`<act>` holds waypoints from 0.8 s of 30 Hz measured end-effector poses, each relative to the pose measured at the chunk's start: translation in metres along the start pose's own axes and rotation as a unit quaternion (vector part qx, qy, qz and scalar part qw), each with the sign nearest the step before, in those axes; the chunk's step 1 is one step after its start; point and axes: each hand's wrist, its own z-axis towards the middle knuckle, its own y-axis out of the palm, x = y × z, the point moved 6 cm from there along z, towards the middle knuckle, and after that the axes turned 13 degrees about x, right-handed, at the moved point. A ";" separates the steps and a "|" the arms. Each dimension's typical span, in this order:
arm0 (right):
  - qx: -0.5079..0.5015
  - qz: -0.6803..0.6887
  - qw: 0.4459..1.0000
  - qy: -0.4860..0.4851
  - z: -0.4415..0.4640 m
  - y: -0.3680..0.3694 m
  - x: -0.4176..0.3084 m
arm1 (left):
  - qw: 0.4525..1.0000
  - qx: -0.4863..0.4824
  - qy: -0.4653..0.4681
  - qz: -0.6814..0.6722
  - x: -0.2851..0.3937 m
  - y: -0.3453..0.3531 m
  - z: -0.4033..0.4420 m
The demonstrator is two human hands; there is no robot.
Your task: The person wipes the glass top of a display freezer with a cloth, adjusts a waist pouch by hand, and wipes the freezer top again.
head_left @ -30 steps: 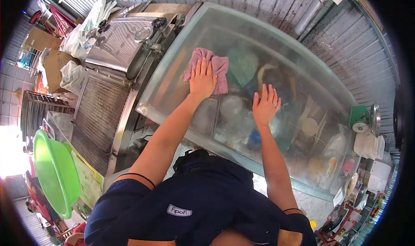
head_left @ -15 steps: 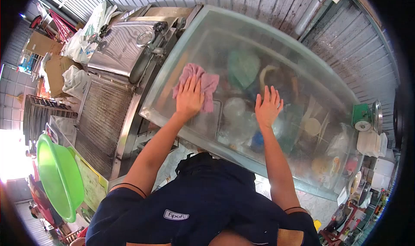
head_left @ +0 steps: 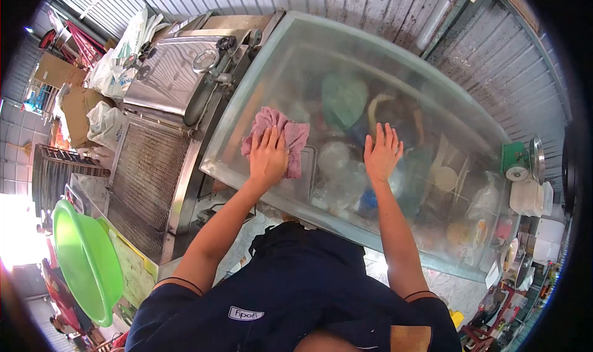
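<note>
Your left hand (head_left: 267, 165) lies flat, fingers extended, over the crumpled pink fabric cloth (head_left: 297, 134) on the left of the clear-topped, pale-rimmed case (head_left: 346, 50), likely spreading pressure. The cloth lacks a clear long axis; one corner points toward you. Your empty right hand (head_left: 382, 158), fingers spread, perhaps steadies you.

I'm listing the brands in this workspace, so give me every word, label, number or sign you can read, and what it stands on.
"yody", upside down in this view: label on the dark shirt.
Too blurred to read: the print on the white bags and on the wrapping inside the clear-topped case.
Too small to read: the dial of the green scale.
</note>
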 end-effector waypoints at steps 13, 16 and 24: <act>0.007 -0.003 1.000 -0.007 -0.001 0.001 -0.001 | 0.999 -0.028 0.026 -0.020 0.029 0.015 0.001; 0.004 -0.001 1.000 -0.001 -0.001 0.001 -0.001 | 0.998 -0.019 0.054 -0.036 0.048 0.012 -0.002; 0.008 0.002 1.000 -0.009 0.002 -0.003 -0.003 | 0.998 -0.044 0.027 -0.047 0.055 0.063 0.083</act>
